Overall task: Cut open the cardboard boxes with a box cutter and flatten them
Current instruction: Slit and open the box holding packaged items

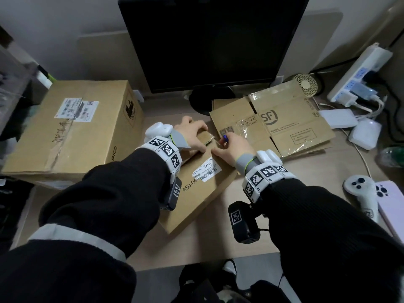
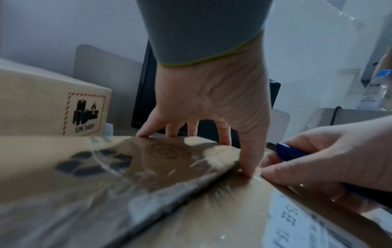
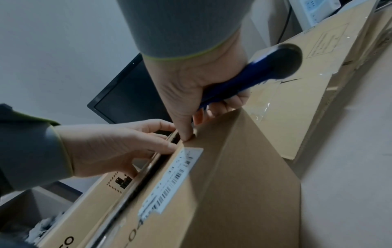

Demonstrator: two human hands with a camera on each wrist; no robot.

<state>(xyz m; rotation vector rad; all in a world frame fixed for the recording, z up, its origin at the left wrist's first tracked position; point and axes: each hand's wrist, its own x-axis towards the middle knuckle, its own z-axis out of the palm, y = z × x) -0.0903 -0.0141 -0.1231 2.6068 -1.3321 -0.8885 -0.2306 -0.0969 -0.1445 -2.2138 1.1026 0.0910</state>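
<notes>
I'm looking down on a pale beige desk [image 1: 273, 232] pushed against a plain grey-white wall, with a black monitor [image 1: 209, 40] standing at the back. A white power strip [image 1: 358, 71] lies at the far right, and a white game controller [image 1: 360, 193] sits near the right edge. To the left stands a large taped cardboard box [image 1: 72, 127] with a white shipping label and a battery warning mark on its end. A flattened SF carton [image 1: 284, 123] lies right of centre, its matte brown board streaked with glossy clear tape.

The box being worked on [image 1: 203, 193] sits in the middle of the desk, smooth brown corrugated board with a white barcode label, its top seam already parted into a dark slit. My left hand [image 1: 192, 134] presses on the far end of the left flap, fingers spread and fairly straight, thumb at the seam. My right hand [image 1: 231, 147] has its fingers wrapped around the blue box cutter [image 3: 254, 75], a glossy plastic handle with a rounded butt, and its thumb pushes down at the seam beside the left thumb.
</notes>
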